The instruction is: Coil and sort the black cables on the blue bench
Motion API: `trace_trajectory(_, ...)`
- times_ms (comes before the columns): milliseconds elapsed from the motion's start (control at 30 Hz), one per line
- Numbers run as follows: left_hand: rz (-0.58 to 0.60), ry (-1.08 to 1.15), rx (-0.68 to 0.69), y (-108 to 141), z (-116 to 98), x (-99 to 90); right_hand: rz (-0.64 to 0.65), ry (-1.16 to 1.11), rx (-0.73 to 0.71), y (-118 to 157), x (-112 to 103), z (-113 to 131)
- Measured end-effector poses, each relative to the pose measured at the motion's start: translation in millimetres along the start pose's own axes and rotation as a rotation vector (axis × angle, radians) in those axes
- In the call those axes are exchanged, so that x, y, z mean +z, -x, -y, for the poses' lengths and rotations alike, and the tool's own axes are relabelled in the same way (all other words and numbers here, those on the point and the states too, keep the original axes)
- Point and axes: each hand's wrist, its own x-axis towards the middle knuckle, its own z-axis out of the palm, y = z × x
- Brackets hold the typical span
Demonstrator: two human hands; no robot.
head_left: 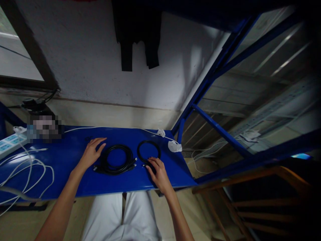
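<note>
Two coils of black cable lie side by side on the blue table (pixel 75 182). The larger black cable coil (pixel 130 155) has several strands and metal connectors at its ends. Just left of it, my left hand (pixel 92 152) hovers or rests with fingers stretched out, holding nothing. My right hand (pixel 156 170) is at the near edge of the smaller black cable coil (pixel 149 142). Its fingers are spread over the ring, touching or nearly touching it, and hide part of it. A connector end shows beside the right thumb.
At the left lie loose white cables (pixel 31 162) and a power strip (pixel 12 142). A white cord runs along the table's back edge to crumpled white pieces (pixel 175 146). Blue frame bars (pixel 220 130) rise at the right, near a wooden chair (pixel 281 174).
</note>
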Motion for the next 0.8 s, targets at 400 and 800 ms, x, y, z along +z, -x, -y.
trace_trajectory(400,-0.072,-0.182,-0.173,24.3,82.5,-34.2,0.002,0.013,0.018,7.3,10.4,8.7)
trace_trajectory(800,-0.282,0.119,-0.519,79.3,30.8,-43.3,0.019,0.022,0.015,8.0,9.9,8.7)
